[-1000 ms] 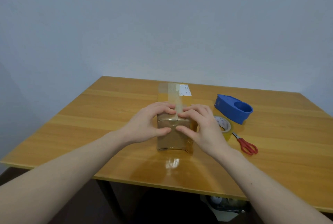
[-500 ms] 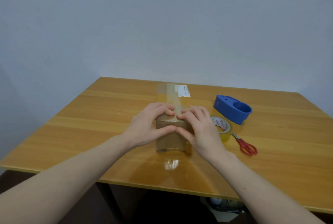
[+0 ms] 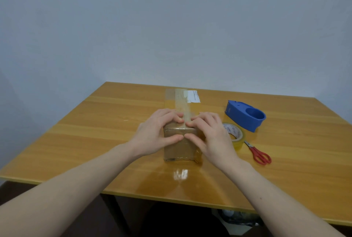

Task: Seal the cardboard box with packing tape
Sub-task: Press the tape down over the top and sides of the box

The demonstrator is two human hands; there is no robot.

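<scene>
Two hands (image 3: 182, 133) pressing one cardboard box (image 3: 180, 149)

Two bare forearms enter from the bottom corners, with no sleeve on either up to the frame edge. The left hand (image 3: 158, 132) and right hand (image 3: 211, 135) wear nothing: no gloves, rings or watch (wrists plain too). Fingernails are short and unpainted. A small dark mole (image 3: 261, 198) marks the right forearm.
</scene>
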